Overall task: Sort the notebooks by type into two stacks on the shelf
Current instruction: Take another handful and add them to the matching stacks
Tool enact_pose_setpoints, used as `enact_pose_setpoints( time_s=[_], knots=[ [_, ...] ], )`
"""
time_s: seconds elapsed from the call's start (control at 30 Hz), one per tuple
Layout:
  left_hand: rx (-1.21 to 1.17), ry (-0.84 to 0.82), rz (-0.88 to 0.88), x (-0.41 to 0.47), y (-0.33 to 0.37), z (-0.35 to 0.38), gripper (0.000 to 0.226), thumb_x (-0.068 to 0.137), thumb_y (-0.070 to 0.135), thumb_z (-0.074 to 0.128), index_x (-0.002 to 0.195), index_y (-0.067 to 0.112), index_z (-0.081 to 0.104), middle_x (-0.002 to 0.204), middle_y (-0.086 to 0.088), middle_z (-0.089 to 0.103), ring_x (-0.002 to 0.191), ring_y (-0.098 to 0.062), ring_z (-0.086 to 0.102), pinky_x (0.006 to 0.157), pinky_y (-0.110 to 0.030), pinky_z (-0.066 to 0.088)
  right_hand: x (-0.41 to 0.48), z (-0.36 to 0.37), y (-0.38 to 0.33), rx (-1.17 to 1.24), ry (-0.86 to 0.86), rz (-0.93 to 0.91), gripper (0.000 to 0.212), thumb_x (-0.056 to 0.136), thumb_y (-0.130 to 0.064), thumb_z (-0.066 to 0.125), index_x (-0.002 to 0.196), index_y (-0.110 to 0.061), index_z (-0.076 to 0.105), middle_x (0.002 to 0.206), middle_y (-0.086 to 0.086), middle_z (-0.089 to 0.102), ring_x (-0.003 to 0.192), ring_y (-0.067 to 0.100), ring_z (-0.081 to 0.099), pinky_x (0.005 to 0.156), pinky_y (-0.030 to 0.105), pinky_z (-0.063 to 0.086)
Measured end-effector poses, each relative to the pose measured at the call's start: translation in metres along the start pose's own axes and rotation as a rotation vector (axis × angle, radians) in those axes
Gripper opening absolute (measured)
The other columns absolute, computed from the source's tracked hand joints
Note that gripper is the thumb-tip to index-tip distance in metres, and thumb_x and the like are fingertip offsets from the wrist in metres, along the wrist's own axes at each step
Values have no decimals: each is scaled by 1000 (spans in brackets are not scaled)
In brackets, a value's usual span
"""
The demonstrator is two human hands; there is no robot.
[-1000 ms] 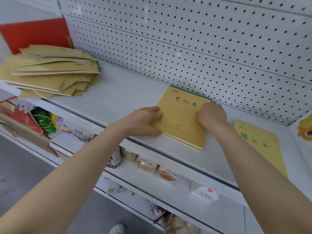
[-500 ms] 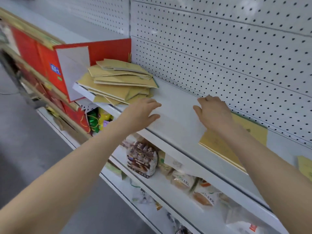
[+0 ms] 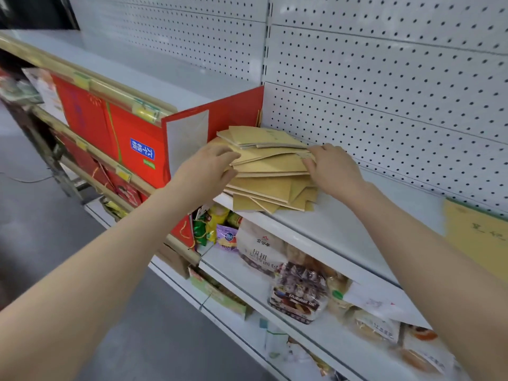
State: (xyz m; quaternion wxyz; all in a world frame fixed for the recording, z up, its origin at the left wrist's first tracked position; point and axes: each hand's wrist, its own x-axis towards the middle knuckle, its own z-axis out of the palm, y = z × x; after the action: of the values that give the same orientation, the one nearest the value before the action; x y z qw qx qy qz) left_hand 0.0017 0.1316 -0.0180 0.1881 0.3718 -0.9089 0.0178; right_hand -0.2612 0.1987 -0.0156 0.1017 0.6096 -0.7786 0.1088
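A messy pile of tan notebooks (image 3: 270, 171) lies at the left end of the white shelf (image 3: 343, 218), beside a red box. My left hand (image 3: 210, 167) holds the pile's left side, fingers over the upper notebooks and thumb lower on the edge. My right hand (image 3: 334, 167) is at the pile's right side, fingers curled onto the edges of the upper notebooks. A flat yellow notebook stack (image 3: 477, 237) with green writing lies at the far right of the same shelf, cut off by the frame.
A red box (image 3: 211, 127) stands against the pile's left side. White pegboard (image 3: 384, 105) backs the shelf. Below are shelves of packaged snacks (image 3: 297, 290). More red boxes (image 3: 110, 127) fill the neighbouring unit on the left. Grey floor lies at lower left.
Both hands left the yellow stack on the right and moved left along the shelf. They now hold the messy pile from both sides, and the view has turned left.
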Motion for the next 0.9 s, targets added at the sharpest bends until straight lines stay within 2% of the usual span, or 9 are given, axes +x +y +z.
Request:
enact_pose_setpoints(
  time_s=[0.23, 0.3, 0.37, 0.47, 0.53, 0.57, 0.67, 0.77, 0.9],
  knots=[
    [-48, -19, 28, 56, -45, 17, 41, 100, 27, 44, 140, 19, 47, 145, -3, 46, 131, -24, 43, 106, -37, 36, 81, 19, -20, 72, -78, 121, 45, 101, -38, 35, 128, -7, 55, 118, 17, 57, 112, 37, 53, 86, 39, 44],
    [-57, -28, 33, 76, -53, 24, 40, 101, 26, 43, 139, 17, 49, 145, -5, 46, 130, -25, 44, 106, -38, 37, 103, 27, -20, 99, -123, 155, 46, 101, -40, 33, 119, -5, 56, 106, 14, 56, 108, 36, 55, 79, 37, 43],
    [-70, -44, 36, 98, -59, 31, 39, 101, 25, 41, 139, 15, 49, 145, -7, 45, 131, -26, 43, 107, -39, 36, 125, 33, -20, 126, -211, 209, 50, 100, -49, 31, 111, -8, 58, 103, 10, 58, 102, 32, 57, 74, 34, 44],
    [-100, -95, 30, 125, -66, 44, 40, 102, 27, 39, 139, 17, 49, 146, -4, 43, 133, -25, 40, 109, -38, 34, 150, 46, -20, 154, -308, 249, 62, 90, -70, 32, 80, -14, 55, 82, 3, 59, 82, 25, 58, 57, 30, 38],
    [-113, -116, 47, 140, -72, 54, 39, 102, 30, 39, 136, 17, 53, 142, -3, 48, 129, -24, 43, 106, -36, 35, 164, 51, -20, 151, -329, 264, 65, 84, -76, 39, 72, -14, 53, 75, 2, 56, 74, 21, 56, 55, 30, 35],
    [-120, -126, 57, 142, -74, 57, 38, 102, 31, 38, 133, 18, 55, 138, -3, 51, 125, -24, 46, 102, -36, 37, 166, 50, -19, 153, -352, 272, 65, 83, -75, 44, 77, -12, 55, 80, 2, 58, 76, 20, 56, 58, 30, 37],
    [-162, -130, 57, 152, -83, 67, 35, 100, 33, 40, 128, 20, 57, 128, -4, 55, 114, -26, 53, 94, -39, 44, 176, 47, -16, 263, -395, 360, 68, 79, -68, 60, 110, -8, 57, 105, 5, 58, 92, 21, 55, 71, 32, 43],
    [-195, -107, 73, 158, -90, 74, 32, 99, 34, 43, 124, 21, 59, 124, -4, 56, 111, -26, 54, 91, -37, 45, 178, 45, -18, 412, -285, 436, 57, 76, -47, 76, 111, -5, 59, 104, 7, 61, 95, 25, 60, 81, 38, 50],
    [-248, -76, 123, 168, -94, 78, 33, 97, 31, 48, 127, 20, 58, 132, -4, 53, 117, -28, 50, 95, -35, 39, 175, 38, -15, 433, -76, 510, 38, 79, -27, 71, 115, -21, 58, 115, 1, 59, 94, 22, 56, 62, 28, 41]
  ],
)
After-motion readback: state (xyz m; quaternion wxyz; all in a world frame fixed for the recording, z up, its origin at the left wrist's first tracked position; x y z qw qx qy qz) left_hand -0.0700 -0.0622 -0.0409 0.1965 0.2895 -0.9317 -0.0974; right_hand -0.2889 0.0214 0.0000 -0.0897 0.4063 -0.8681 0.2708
